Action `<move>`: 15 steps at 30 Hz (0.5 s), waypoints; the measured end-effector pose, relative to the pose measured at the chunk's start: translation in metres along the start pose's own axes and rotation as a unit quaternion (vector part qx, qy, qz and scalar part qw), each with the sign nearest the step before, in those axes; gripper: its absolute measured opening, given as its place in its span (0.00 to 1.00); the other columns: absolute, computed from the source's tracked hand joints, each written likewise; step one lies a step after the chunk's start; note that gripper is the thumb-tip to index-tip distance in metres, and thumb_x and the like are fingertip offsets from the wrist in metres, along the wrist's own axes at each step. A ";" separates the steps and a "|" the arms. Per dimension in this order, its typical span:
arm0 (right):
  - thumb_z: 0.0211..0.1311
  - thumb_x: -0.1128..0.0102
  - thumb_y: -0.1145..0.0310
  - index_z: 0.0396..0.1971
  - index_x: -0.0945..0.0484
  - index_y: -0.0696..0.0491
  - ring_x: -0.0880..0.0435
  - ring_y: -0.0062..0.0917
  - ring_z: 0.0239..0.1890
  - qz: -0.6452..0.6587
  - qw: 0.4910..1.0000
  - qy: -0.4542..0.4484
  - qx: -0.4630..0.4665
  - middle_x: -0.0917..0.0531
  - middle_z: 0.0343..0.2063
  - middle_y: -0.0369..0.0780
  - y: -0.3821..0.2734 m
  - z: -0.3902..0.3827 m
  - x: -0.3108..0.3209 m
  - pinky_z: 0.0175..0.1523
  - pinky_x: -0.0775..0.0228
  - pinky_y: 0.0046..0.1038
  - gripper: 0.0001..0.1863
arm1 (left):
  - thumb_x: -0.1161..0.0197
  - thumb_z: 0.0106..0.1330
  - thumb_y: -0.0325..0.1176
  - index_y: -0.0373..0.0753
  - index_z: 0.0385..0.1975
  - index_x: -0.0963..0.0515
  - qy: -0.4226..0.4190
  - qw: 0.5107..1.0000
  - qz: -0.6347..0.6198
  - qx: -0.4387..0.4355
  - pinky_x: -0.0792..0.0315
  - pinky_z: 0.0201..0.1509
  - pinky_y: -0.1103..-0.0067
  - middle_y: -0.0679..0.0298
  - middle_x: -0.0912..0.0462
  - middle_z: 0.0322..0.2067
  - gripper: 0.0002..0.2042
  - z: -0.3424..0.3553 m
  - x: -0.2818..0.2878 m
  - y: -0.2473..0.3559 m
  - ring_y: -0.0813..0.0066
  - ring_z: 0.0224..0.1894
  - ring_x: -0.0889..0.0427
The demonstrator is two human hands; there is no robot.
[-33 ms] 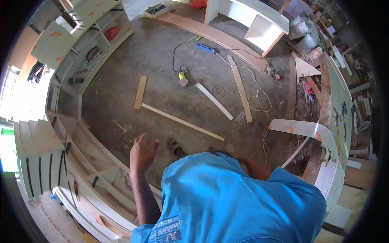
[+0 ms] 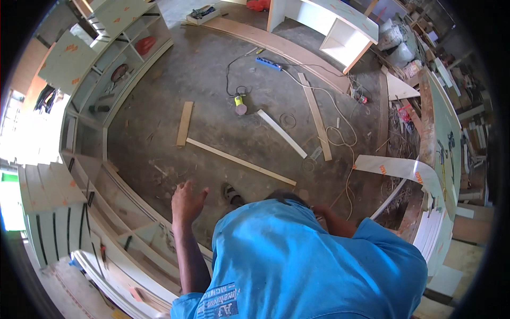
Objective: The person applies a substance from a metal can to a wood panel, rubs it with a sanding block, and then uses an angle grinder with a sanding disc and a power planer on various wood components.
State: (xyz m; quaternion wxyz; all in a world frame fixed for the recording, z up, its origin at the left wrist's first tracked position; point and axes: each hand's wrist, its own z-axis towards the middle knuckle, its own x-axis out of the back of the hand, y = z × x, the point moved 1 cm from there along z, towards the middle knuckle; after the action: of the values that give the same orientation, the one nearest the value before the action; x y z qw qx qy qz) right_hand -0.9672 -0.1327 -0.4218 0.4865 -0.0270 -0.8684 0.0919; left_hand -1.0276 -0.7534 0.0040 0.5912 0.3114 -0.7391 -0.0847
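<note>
The right hand (image 2: pixel 317 210) is mostly hidden by the blue shirt (image 2: pixel 319 260) — whether its fingers hold anything cannot be told. The near edge cuts off the shirt, and the far edge crops the white cabinet (image 2: pixel 350 21) and a red object (image 2: pixel 258 5). Things in the far tray (image 2: pixel 198 22) are too small to identify — and glare washes out the left opening (image 2: pixel 33 135).

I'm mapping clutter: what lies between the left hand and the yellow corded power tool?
In the head view, a long pale wooden strip lies between the left hand and power tool.
</note>
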 end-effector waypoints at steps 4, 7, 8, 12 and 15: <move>0.56 0.42 0.65 0.45 0.16 0.58 0.14 0.46 0.46 0.116 0.956 -0.177 -0.204 0.16 0.48 0.53 -0.117 0.026 0.083 0.47 0.22 0.42 0.19 | 0.33 0.62 0.53 0.30 0.56 0.23 -0.114 0.993 0.005 -0.032 0.29 0.63 0.60 0.41 0.21 0.55 0.32 0.091 -0.021 -0.058 0.45 0.59 0.23; 0.59 0.41 0.60 0.41 0.13 0.55 0.12 0.42 0.37 0.328 0.897 0.047 -0.293 0.13 0.38 0.51 -0.141 0.051 0.083 0.44 0.23 0.46 0.17 | 0.34 0.63 0.53 0.30 0.55 0.23 -0.176 0.981 0.011 -0.084 0.28 0.61 0.59 0.41 0.19 0.52 0.31 0.148 -0.018 -0.032 0.44 0.58 0.22; 0.58 0.40 0.58 0.40 0.13 0.55 0.12 0.42 0.37 0.283 0.929 0.056 -0.232 0.13 0.38 0.52 -0.172 0.070 0.103 0.45 0.23 0.45 0.18 | 0.34 0.63 0.53 0.30 0.55 0.23 -0.179 0.980 0.016 -0.085 0.28 0.61 0.59 0.41 0.19 0.52 0.31 0.167 -0.020 -0.028 0.44 0.58 0.22; 0.55 0.36 0.52 0.39 0.13 0.55 0.12 0.45 0.39 0.258 0.948 0.002 -0.187 0.14 0.39 0.53 -0.273 0.121 0.190 0.46 0.22 0.43 0.21 | 0.35 0.64 0.54 0.31 0.56 0.23 -0.229 0.966 0.007 -0.118 0.29 0.63 0.60 0.41 0.20 0.53 0.32 0.238 -0.042 -0.028 0.43 0.59 0.23; 0.53 0.35 0.51 0.38 0.12 0.55 0.12 0.44 0.40 0.262 0.954 -0.025 -0.144 0.14 0.38 0.53 -0.256 0.170 0.167 0.47 0.22 0.42 0.22 | 0.35 0.64 0.54 0.31 0.56 0.22 -0.262 0.955 -0.002 -0.139 0.30 0.63 0.60 0.41 0.20 0.54 0.31 0.298 -0.046 -0.020 0.44 0.60 0.23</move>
State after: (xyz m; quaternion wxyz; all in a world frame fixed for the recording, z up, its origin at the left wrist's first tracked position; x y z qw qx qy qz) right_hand -1.1885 -0.3842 -0.3203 0.4147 -0.3210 -0.8466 0.0905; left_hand -1.2921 -0.8157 -0.1290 0.4142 0.1948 -0.8482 -0.2665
